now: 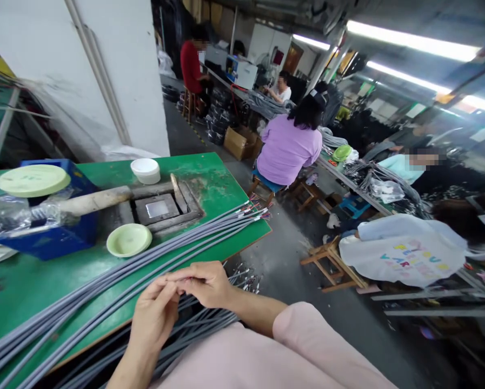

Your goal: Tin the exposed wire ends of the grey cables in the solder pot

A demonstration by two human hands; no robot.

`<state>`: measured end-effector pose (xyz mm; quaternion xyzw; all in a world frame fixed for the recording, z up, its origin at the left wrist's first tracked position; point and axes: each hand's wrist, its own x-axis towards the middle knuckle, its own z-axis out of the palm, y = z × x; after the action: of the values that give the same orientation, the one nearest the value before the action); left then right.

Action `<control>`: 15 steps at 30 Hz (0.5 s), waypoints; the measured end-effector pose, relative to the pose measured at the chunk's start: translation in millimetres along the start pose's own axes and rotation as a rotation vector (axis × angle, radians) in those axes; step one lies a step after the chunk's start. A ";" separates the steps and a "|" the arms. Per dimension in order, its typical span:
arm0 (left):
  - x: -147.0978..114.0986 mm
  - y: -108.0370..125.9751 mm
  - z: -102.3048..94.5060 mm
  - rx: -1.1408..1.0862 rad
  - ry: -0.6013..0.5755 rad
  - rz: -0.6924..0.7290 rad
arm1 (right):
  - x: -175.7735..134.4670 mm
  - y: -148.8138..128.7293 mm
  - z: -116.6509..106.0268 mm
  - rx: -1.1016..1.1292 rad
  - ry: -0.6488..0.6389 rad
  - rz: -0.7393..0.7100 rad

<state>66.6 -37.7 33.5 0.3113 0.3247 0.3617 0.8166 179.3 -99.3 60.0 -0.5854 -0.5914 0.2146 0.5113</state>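
Observation:
My left hand and my right hand meet at the fingertips, just in front of the green table's near edge. Both are closed in a pinch, and the fingers hide most of what is between them; only a tiny reddish bit shows. Beyond them a bundle of grey cables lies along the table, its stripped ends with thin coloured wires at the right corner. More grey cables run below the hands, close to my body.
On the green table are a blue bin, a plastic-wrapped wooden handle, a dark recessed frame, a white tub and a pale green lid. To the right, people sit on stools along a cable-covered bench.

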 end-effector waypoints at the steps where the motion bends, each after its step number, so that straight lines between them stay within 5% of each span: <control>1: 0.6 0.4 0.4 -0.004 0.006 0.031 | 1.4 1.8 0.1 -0.053 0.014 -0.007; 9: -1.5 -0.4 -3.8 0.127 0.191 0.295 | 5.0 16.8 4.3 -0.242 0.095 -0.145; 15: -2.2 -1.1 -14.9 0.265 0.207 0.287 | 9.0 16.1 10.3 -0.190 0.110 -0.064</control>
<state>54.6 -36.0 24.5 0.4201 0.4038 0.4585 0.6710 180.0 -84.0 45.4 -0.6231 -0.5986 0.1087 0.4916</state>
